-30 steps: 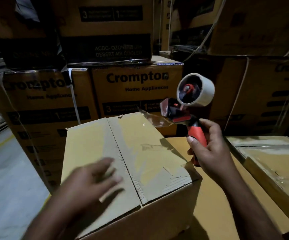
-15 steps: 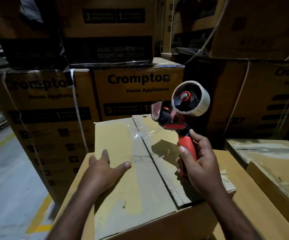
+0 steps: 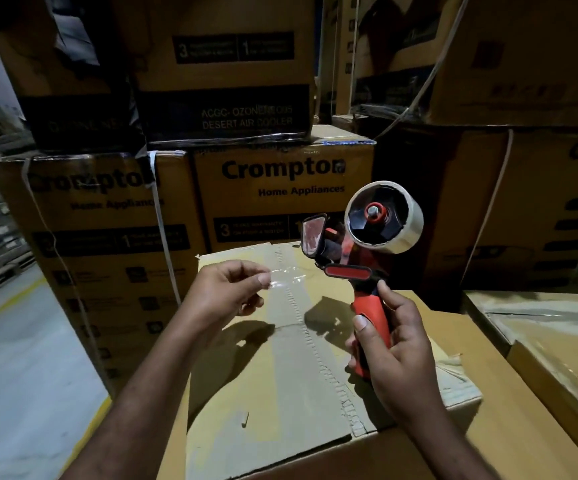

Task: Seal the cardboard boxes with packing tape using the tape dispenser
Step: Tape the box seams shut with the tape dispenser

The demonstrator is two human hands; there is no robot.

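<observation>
A cardboard box (image 3: pixel 267 375) lies in front of me with its two top flaps shut and a seam running down the middle. My right hand (image 3: pixel 395 355) grips the red handle of the tape dispenser (image 3: pixel 367 258), held upright above the box's right flap; its roll of clear tape (image 3: pixel 402 220) sits at the top. My left hand (image 3: pixel 225 292) hovers above the far part of the box and pinches the loose end of the clear tape (image 3: pixel 286 277), which stretches from the dispenser's mouth.
The box rests on a larger flat carton (image 3: pixel 509 410). Another carton with wrinkled tape (image 3: pixel 557 341) stands at the right. Stacks of printed appliance cartons (image 3: pixel 280 188) wall in the back and right. A grey floor with a yellow line (image 3: pixel 21 341) lies at the left.
My left hand lifted off the left flap and took hold of the tape's loose end. The dispenser stayed over the box, shifting slightly.
</observation>
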